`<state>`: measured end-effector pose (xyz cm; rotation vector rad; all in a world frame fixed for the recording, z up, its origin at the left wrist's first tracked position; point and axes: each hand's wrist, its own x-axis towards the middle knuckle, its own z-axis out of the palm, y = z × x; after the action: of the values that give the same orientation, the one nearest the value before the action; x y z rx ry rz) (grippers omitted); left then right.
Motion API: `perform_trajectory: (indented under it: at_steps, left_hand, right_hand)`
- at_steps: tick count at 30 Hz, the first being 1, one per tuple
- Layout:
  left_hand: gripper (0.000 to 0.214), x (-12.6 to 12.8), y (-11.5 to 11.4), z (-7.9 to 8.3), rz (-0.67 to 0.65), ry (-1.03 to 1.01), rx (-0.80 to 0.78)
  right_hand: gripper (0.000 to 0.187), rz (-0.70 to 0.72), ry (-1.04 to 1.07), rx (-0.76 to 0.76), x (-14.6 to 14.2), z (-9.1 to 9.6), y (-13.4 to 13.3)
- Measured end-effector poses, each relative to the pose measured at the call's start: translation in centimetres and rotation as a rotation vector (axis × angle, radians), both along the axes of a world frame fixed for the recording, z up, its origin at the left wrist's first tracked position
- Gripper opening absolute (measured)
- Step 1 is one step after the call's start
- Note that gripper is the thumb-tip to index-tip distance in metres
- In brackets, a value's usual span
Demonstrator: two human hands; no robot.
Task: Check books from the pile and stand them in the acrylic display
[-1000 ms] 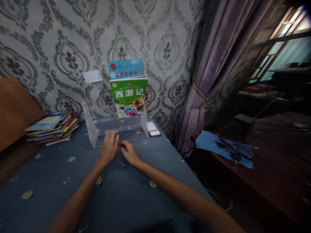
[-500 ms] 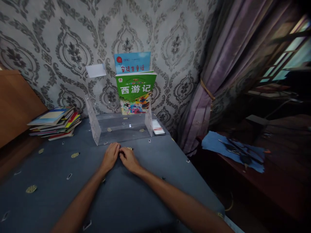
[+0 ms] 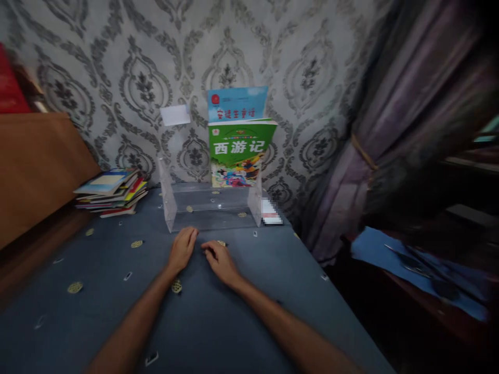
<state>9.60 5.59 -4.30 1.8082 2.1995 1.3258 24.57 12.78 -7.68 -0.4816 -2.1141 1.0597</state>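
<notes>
Just in front of a clear acrylic book stand [image 3: 212, 221], my left hand [image 3: 183, 249] rests on the table with its fingers loosely extended and nothing in it. Beside it, a small gap away, lies my right hand [image 3: 221, 261]; its fingers are bent a little, the thumb is apart, and it holds nothing. Two books stand upright at the back of the stand, towards its right side. The front one is a green book [image 3: 241, 150] with a colourful picture; behind it a blue book [image 3: 237, 103] sticks up higher.
A pile of books [image 3: 113, 189] lies at the table's back left, near a brown wooden panel [image 3: 42, 171]. A blurred-out white item [image 3: 272, 212] sits right of the stand. Blue-grey cloth [image 3: 105, 322] covers the table. Beyond its right edge, tools lie on a blue cloth [image 3: 374, 249].
My hands, touching or nearly so before, are now slightly apart. The view has turned left, so the stand, books and table appear farther right; the books keep their places.
</notes>
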Motion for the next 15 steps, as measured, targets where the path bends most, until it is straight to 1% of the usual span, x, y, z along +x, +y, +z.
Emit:
perform_trajectory:
  at_steps: [3, 6, 10, 12, 15]
  left_hand:
    - [0.036, -1.5, -0.3, 0.6, 0.110, -0.075, 0.036]
    - [0.038, -3.3, -0.5, 0.7, 0.224, -0.100, 0.065]
    - [0.041, -6.6, -1.0, 1.1, 0.404, -0.125, 0.101]
    - [0.041, -8.9, -1.3, 1.9, 0.507, -0.117, 0.095]
    - [0.038, -13.1, -1.9, 4.1, 0.673, -0.068, 0.065]
  right_hand:
    - [0.024, 0.014, 0.005, -0.016, 0.1, -0.1, 0.2]
    - [0.023, 0.037, 0.000, -0.020, 0.1, 0.0, 0.5]
    - [0.024, 0.048, -0.008, -0.023, 0.2, 0.3, 0.5]
    - [0.024, 0.040, -0.008, -0.030, 0.3, 0.4, 0.4]
    - [0.024, 0.043, -0.018, -0.036, 0.5, 0.5, 0.4]
